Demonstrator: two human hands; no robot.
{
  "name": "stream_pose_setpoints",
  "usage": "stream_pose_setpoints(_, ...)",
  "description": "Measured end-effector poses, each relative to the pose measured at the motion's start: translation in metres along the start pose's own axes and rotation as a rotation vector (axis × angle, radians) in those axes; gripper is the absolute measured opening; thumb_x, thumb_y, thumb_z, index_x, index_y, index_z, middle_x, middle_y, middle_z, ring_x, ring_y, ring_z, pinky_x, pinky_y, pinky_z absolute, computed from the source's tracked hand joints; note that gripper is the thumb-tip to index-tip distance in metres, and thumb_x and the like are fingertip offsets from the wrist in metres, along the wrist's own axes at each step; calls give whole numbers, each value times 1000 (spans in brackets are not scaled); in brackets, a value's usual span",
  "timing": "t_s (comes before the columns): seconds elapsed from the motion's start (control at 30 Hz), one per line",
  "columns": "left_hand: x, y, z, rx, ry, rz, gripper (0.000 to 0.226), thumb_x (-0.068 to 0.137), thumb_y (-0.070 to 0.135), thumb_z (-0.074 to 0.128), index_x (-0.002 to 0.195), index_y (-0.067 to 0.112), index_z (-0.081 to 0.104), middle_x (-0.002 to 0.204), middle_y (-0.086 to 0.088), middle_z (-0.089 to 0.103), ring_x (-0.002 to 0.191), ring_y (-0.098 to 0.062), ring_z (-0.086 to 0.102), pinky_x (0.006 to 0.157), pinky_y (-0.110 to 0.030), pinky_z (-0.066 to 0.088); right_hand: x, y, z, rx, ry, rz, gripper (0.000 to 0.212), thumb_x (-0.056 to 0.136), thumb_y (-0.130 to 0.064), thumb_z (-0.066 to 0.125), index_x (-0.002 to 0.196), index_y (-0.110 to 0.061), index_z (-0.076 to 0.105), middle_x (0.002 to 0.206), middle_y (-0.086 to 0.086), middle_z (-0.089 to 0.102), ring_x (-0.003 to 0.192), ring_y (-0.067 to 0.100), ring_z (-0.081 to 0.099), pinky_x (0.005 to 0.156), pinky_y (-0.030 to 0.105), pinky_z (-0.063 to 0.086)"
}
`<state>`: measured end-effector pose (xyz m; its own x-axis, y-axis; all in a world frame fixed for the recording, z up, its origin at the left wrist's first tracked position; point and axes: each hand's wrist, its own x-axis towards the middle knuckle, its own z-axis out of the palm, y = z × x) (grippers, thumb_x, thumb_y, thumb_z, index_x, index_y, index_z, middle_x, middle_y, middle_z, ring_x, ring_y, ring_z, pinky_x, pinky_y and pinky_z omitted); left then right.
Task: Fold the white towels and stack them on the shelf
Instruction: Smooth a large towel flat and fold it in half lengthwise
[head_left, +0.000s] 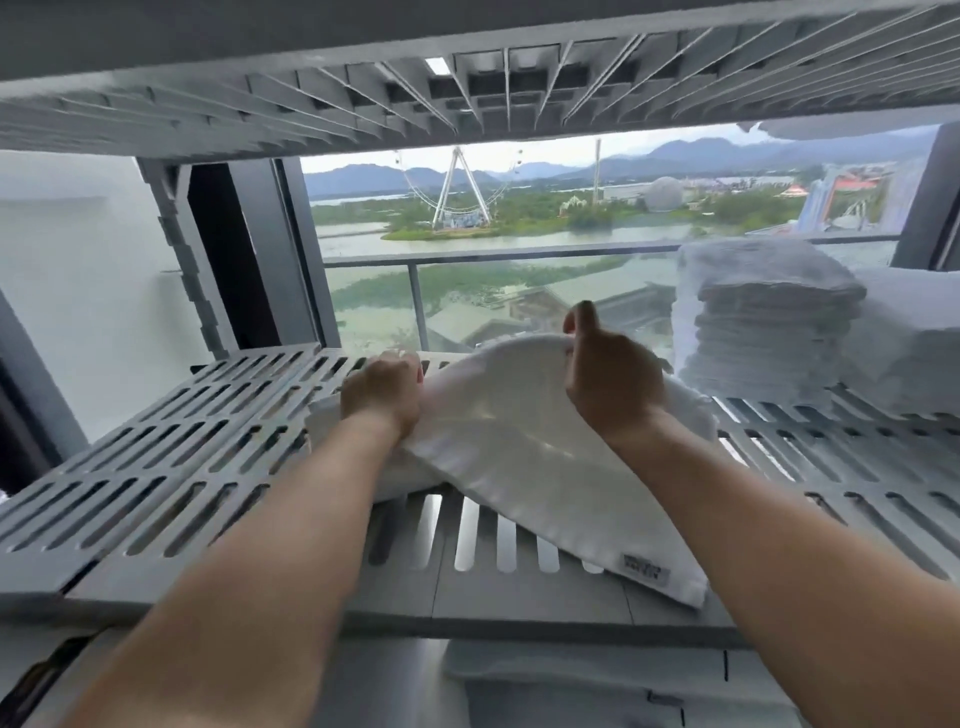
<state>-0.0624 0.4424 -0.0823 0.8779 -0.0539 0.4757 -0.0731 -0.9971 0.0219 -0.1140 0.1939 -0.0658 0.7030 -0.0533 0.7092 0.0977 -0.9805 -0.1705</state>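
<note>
Towel, white, soft woven cloth (519, 457): lies across the middle of the grey slotted plastic shelf (182, 441), with one corner carrying a small sewn label (645, 573) just at the front edge.

Left hand (382, 389): fingers curled round the towel's left side, held low against the shelf.

Right hand (608, 379): raised, thumb up, pinching a lifted fold of the same towel so that the cloth peaks between the two hands.

Stack of folded white towels (769, 322): stands toward the back right corner of the shelf, just beside the held towel's right side; whether they touch cannot be told.

Upper ribbed grey shelf (467, 78): overhead.

Step in hand, as judged: a fold in the making, not yet laid down.

Next move probably calls for carrying the lifted fold across, matching edges, flattening it, then setting the towel on the stack.
</note>
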Motion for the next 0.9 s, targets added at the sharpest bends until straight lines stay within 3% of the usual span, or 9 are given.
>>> stream_pose_setpoints(0.07, -4, -2, 10, -34, 88, -17, 9, 95, 19, 51, 100, 18, 58, 95, -7, 68, 82, -29, 65, 72, -39, 55, -1, 4, 12, -27, 40, -34, 19, 91, -6, 52, 106, -17, 49, 79, 9, 63, 69, 33, 64, 59, 31, 38)
stream_pose_setpoints(0.13, -3, -3, 10, -58, 101, -46, 21, 96, 38, 53, 92, 18, 59, 88, -7, 69, 79, -30, 67, 73, -41, 58, 1, 8, 23, -55, 32, -57, 21, 86, -1, 53, 97, -17, 58, 89, 9, 64, 80, 32, 63, 70, 34, 42)
stream_pose_setpoints(0.23, 5, -1, 3, -70, -64, -44, 44, 97, 50, 40, 68, 19, 52, 82, -7, 68, 76, -29, 63, 72, -37, 53, 6, 12, 40, -87, 5, -79, 21, 83, -5, 57, 86, -20, 70, 96, 9, 64, 88, 32, 60, 83, 39, 45)
stream_pose_setpoints(0.3, 11, 2, -3, -112, -218, -23, 48, 98, 50, 41, 65, 18, 55, 75, -4, 66, 68, -23, 60, 63, -32, 46, 12, 16, 54, -150, -42, -85, 21, 88, -11, 55, 93, -21, 73, 102, 7, 66, 95, 31, 59, 89, 41, 43)
stream_pose_setpoints(0.43, 20, 18, -15, -108, -534, -17, 19, 92, 33, 61, 89, 22, 76, 87, 3, 71, 79, -17, 65, 65, -30, 52, 22, 26, 76, -326, -276, -52, 28, 89, -18, 49, 107, -17, 70, 112, 8, 63, 110, 30, 53, 93, 40, 38)
stream_pose_setpoints(0.57, 27, 39, -18, 132, -641, -17, 20, 91, 21, 65, 104, 13, 76, 106, -4, 73, 96, -21, 69, 86, -34, 58, 35, 17, 81, -176, -131, -115, 26, 90, -19, 50, 97, -11, 74, 101, 12, 68, 101, 33, 57, 91, 41, 41)
stream_pose_setpoints(0.7, 34, 60, -23, 335, -906, -68, 27, 98, 30, 52, 99, 8, 69, 100, -8, 63, 90, -26, 54, 86, -29, 46, 39, -4, 81, 113, -51, -189, 25, 91, -32, 57, 89, -13, 74, 89, 10, 72, 90, 31, 62, 84, 38, 46)
stream_pose_setpoints(0.77, 33, 65, -26, 441, -989, -54, 35, 99, 37, 48, 111, 9, 66, 105, -8, 57, 95, -26, 52, 95, -31, 45, 34, -11, 81, 152, -10, -248, 24, 88, -36, 63, 81, -14, 72, 82, 7, 70, 86, 30, 62, 84, 41, 47)
stream_pose_setpoints(0.9, 20, 71, -24, 449, -964, -41, 49, 95, 35, 50, 138, 13, 56, 131, -8, 58, 101, -26, 59, 83, -32, 46, 23, -9, 81, 132, 23, -395, 22, 86, -36, 64, 78, -15, 65, 76, 4, 69, 81, 28, 61, 83, 41, 45)
